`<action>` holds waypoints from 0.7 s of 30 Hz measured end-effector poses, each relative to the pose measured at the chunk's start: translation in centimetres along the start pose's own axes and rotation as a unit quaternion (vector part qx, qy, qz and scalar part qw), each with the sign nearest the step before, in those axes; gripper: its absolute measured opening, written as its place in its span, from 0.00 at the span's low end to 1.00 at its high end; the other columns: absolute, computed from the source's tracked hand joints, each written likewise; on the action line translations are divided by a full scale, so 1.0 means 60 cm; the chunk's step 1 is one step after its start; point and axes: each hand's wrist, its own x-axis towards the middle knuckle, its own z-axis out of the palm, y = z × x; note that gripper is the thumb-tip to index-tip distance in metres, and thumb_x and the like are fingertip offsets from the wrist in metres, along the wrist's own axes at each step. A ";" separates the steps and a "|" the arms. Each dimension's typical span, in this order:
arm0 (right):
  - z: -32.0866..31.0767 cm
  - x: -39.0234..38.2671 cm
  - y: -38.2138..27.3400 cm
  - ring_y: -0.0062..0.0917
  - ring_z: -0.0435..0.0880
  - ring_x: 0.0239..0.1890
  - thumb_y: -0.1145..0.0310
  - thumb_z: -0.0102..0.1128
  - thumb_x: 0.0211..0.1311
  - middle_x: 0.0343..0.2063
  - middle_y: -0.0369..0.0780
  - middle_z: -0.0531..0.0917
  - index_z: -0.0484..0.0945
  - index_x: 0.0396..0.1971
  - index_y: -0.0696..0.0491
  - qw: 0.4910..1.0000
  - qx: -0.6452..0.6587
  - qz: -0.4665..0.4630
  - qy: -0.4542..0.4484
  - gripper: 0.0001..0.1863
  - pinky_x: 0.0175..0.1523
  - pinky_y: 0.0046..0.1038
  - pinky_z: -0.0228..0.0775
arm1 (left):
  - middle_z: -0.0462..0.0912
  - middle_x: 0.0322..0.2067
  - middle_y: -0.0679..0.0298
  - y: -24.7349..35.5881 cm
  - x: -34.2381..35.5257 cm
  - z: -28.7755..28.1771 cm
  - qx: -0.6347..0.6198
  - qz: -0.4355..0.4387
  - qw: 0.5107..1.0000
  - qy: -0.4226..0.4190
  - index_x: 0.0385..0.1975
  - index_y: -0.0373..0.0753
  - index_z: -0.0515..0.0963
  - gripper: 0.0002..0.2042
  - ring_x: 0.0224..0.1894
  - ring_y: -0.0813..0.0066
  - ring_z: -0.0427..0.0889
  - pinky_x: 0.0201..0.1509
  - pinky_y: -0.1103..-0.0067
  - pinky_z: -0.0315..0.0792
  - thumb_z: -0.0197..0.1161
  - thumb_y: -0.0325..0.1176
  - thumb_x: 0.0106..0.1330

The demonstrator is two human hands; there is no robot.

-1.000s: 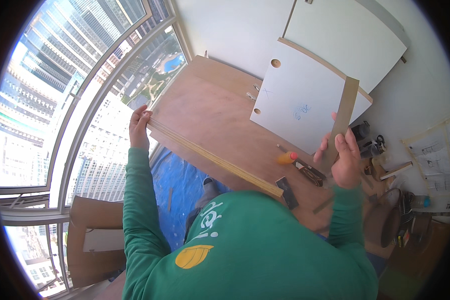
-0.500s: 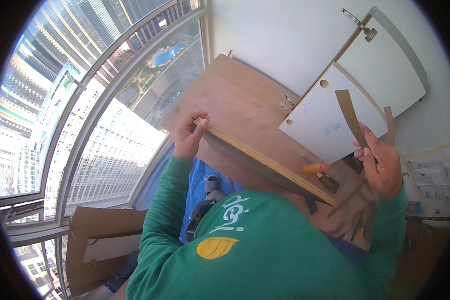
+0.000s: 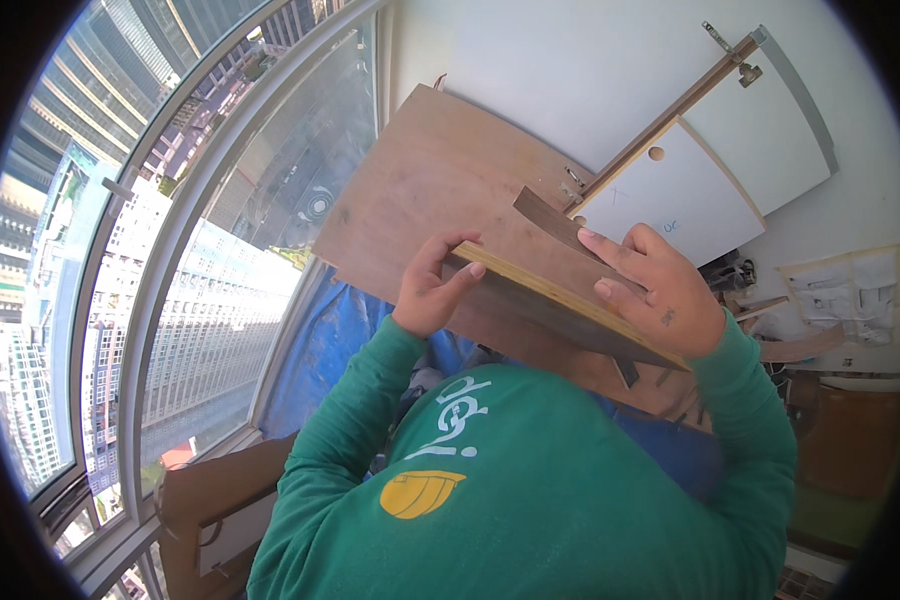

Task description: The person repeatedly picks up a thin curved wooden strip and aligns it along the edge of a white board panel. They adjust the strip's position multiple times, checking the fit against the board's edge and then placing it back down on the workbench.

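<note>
My left hand [image 3: 433, 280] grips the upper end of a dark-faced board [image 3: 555, 305] with a yellowish ply edge, held slanting in front of my green sleeves and shirt. My right hand [image 3: 660, 295] is over that edge near its lower half, fingers closed on a thin, curved brown strip [image 3: 550, 212] that reaches up and left above the edge. A large reddish-brown plywood sheet [image 3: 400, 175] lies beyond both hands. At its back right rests a white panel [image 3: 720, 190] with round holes and blue marks.
A curved window [image 3: 210, 280] runs along the left. A blue plastic sheet [image 3: 315, 340] covers the floor there. A cardboard piece [image 3: 190, 510] stands lower left. Clamps [image 3: 748, 73] hold pieces against the white wall. Taped papers [image 3: 840, 300] and wood offcuts [image 3: 800, 345] are at the right.
My left hand and the board have moved rightward. My right hand has swung left and down, laying the strip over toward the board's edge, from upright to slanting.
</note>
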 end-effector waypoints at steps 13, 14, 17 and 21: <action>0.090 0.036 -0.038 0.30 0.74 0.25 0.71 0.65 0.67 0.30 0.39 0.71 0.83 0.60 0.49 0.994 -0.081 -0.052 0.053 0.21 0.32 0.31 0.70 | 0.83 0.52 0.56 -0.002 -0.008 -0.009 0.024 0.028 0.999 0.016 0.59 0.33 0.78 0.23 0.59 0.64 0.80 0.66 0.69 0.71 0.73 0.35 0.67; 0.092 0.036 -0.038 0.30 0.75 0.25 0.71 0.65 0.67 0.30 0.39 0.71 0.83 0.60 0.49 0.994 -0.082 -0.050 0.051 0.21 0.32 0.32 0.71 | 0.84 0.51 0.56 0.005 -0.009 -0.010 0.056 0.041 0.997 0.016 0.58 0.33 0.78 0.23 0.58 0.63 0.80 0.65 0.69 0.72 0.73 0.35 0.67; 0.102 0.037 -0.038 0.32 0.75 0.26 0.69 0.66 0.67 0.29 0.39 0.72 0.83 0.60 0.47 0.994 -0.080 -0.048 0.052 0.21 0.31 0.35 0.70 | 0.84 0.49 0.54 0.024 -0.008 -0.018 0.137 0.082 0.987 0.017 0.55 0.33 0.80 0.22 0.55 0.59 0.82 0.61 0.68 0.74 0.75 0.35 0.64; 0.109 0.038 -0.040 0.34 0.76 0.27 0.67 0.66 0.67 0.29 0.39 0.72 0.82 0.60 0.47 0.995 -0.083 -0.042 0.047 0.21 0.31 0.36 0.71 | 0.84 0.48 0.53 0.019 -0.006 -0.031 0.180 0.121 0.976 0.015 0.52 0.32 0.81 0.20 0.52 0.56 0.82 0.57 0.67 0.75 0.76 0.34 0.63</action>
